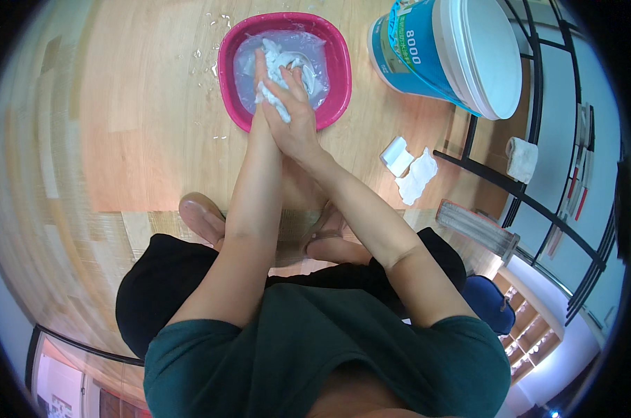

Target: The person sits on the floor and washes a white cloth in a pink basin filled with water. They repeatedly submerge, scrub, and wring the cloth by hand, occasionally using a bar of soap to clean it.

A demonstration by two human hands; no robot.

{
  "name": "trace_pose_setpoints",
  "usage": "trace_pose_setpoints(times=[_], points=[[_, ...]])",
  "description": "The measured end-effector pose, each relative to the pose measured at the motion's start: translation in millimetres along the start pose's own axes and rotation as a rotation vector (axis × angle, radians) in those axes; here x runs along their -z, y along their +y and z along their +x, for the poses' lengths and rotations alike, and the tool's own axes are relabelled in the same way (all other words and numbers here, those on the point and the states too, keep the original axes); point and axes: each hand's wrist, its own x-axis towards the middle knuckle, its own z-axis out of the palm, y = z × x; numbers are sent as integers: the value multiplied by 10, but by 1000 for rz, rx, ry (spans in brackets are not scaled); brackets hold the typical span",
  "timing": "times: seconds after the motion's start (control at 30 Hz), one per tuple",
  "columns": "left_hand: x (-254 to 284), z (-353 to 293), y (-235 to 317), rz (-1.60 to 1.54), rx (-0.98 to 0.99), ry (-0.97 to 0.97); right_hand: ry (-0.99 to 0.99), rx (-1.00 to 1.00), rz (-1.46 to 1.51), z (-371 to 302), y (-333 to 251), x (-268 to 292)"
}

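A bright pink basin (341, 76) stands on the floor in front of me, with cloudy, bluish water (244, 63) in it. White wet cloth (279, 57) lies bunched in the water and rises between my hands. My left hand (260, 76) is seen edge-on over the near side of the basin, closed against the cloth. Across it comes my right hand (298, 118), its fingers bent over the cloth from the right. Part of the cloth sticks out between the two palms. My left palm and most of its fingers are hidden.
A large blue and white bucket (413, 56) stands right of the basin. Nearer lie a small white box (397, 156) and a crumpled white sheet (417, 177). A black metal rack (496, 177) with a white cloth roll (522, 159) is at the right. Water drops spot the floor.
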Motion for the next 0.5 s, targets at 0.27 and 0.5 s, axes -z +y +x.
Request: trace_pose_setpoints(times=[0.27, 0.5], points=[[68, 109, -21, 308, -35, 212, 29, -241, 105, 459, 482, -11], [6, 70, -309, 247, -115, 203, 94, -284, -204, 971, 628, 139]])
